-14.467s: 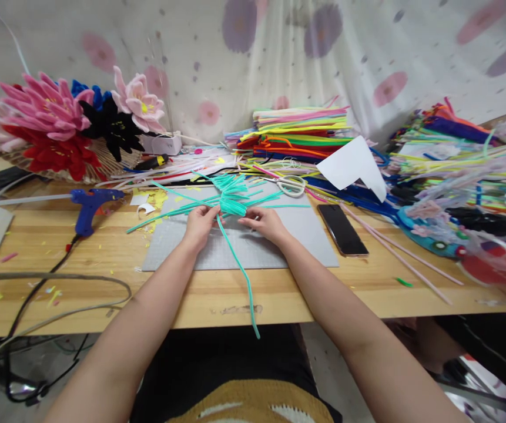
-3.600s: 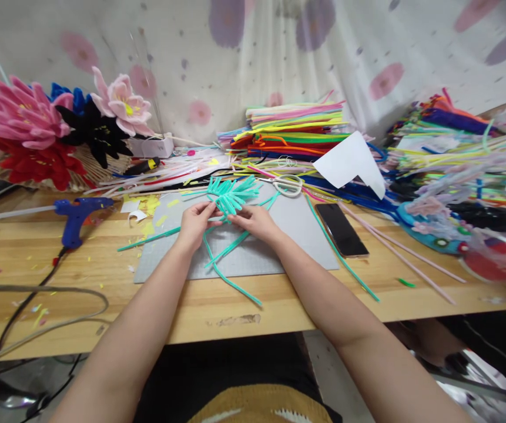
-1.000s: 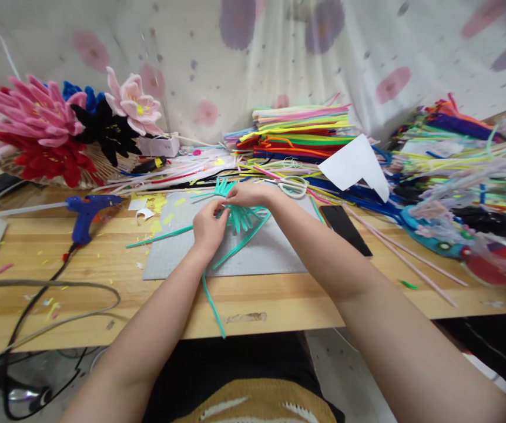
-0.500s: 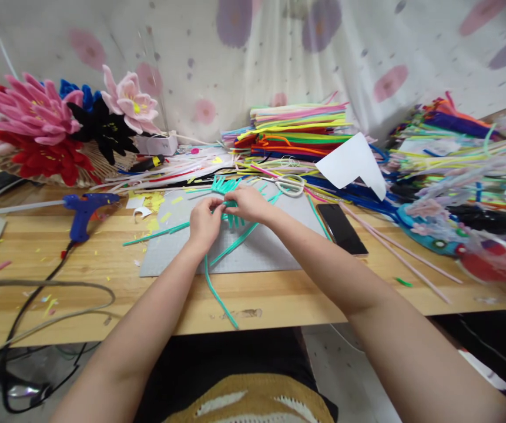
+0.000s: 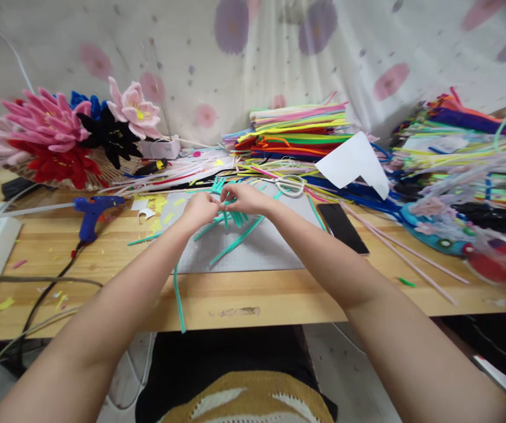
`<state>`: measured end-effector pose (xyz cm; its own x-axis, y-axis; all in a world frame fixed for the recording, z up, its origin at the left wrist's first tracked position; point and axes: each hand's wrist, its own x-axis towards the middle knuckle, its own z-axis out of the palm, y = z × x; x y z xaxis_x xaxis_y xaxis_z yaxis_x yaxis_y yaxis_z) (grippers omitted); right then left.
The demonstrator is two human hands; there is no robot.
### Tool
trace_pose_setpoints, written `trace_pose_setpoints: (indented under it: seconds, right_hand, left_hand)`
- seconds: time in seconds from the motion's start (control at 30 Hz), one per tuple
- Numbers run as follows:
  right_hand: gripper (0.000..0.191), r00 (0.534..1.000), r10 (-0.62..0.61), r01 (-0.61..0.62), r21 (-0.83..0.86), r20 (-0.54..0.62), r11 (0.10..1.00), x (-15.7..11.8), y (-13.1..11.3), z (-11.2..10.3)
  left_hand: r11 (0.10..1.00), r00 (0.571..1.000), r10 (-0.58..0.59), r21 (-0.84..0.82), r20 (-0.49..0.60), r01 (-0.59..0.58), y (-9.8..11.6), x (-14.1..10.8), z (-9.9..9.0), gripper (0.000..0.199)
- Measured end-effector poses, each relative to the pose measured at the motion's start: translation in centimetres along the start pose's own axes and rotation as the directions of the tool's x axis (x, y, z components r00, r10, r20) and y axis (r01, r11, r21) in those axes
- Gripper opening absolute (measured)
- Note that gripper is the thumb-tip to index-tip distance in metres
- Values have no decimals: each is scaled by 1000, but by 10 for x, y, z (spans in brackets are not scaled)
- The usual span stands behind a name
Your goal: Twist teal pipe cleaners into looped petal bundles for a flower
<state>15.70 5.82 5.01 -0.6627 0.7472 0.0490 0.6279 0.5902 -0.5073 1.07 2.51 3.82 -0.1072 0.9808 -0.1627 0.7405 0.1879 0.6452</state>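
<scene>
Teal fringe (image 5: 237, 218) is over the grey mat (image 5: 274, 249), between your hands. Your left hand's (image 5: 204, 208) grip is pinched narrow at its left side, your right hand's (image 5: 244, 198) just beside it, likely for fine control; fingers hide the exact contact. Teal strips (image 5: 235, 241) lie on the mat's near side, probably for easy reach. Scissors (image 5: 294, 187) far right, phone (image 5: 343, 228) right, glue gun (image 5: 90, 215) left on the desk (image 5: 288, 296), seemingly set aside from your handwork.

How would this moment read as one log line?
left hand: pinching teal fringed piece | right hand: same | beneath: gray mat | mat's right: phone | mat's left: glue gun
</scene>
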Motion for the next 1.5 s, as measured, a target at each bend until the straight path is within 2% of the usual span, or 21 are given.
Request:
trace_pose_setpoints:
  seconds: [0.13, 0.3, 0.37, 0.43, 0.53, 0.67, 0.87, 0.93, 1.07, 1.13, 1.3, 1.5]
  right_hand:
    - [22, 1000, -7, 7, -51, -5, 999, -2, 0, 6]
    - [21, 1000, -20, 20, -203, 2, 979, -7, -6, 6]
    - [21, 1000, -29, 30, -254, 8, 967, -8, -7, 6]
    - [22, 999, -32, 36, -285, 19, 958, -8, -8, 6]
    - [26, 997, -23, 41, -276, 67, 960, -7, -6, 7]
    - [32, 986, -18, 43, -151, 163, 988, -7, -6, 4]
    - [36, 968, 13, -2, -48, 249, 999, -5, -9, -4]
    - [36, 967, 10, 2, -46, 256, 999, -3, -9, -5]
    - [36, 968, 19, 0, -75, 251, 997, 0, -6, -4]
    - [36, 967, 25, -2, -87, 255, 996, 0, -6, -4]
    - [37, 956, 51, -21, -106, 288, 994, -1, -10, -4]
    - [37, 955, 31, 5, -120, 294, 993, 0, -13, -5]
  left_hand:
    - [1000, 996, -30, -3, 88, 31, 4, -2, -2, 15]
    - [971, 988, -87, -212, 128, 113, 7, -11, 0, 11]
    - [962, 989, -88, -247, 122, 116, 4, -13, 3, 12]
    - [972, 993, -43, -223, 111, 67, -1, -13, 5, 14]
    - [991, 989, 123, -67, 76, -118, -10, -13, 7, 13]
    - [897, 918, 396, 210, 14, -390, -17, -19, 7, 11]
    - [770, 839, 544, 417, -33, -483, -26, -21, 8, 12]
    - [715, 787, 617, 426, -12, -554, -29, -19, 7, 12]
    - [584, 652, 758, 410, 35, -701, -35, -16, 6, 18]
    - [543, 612, 790, 423, 36, -725, -38, -16, 6, 20]
    - [475, 578, 814, 503, 62, -722, -41, -16, 9, 20]
    - [467, 566, 822, 494, 64, -734, -38, -16, 7, 17]
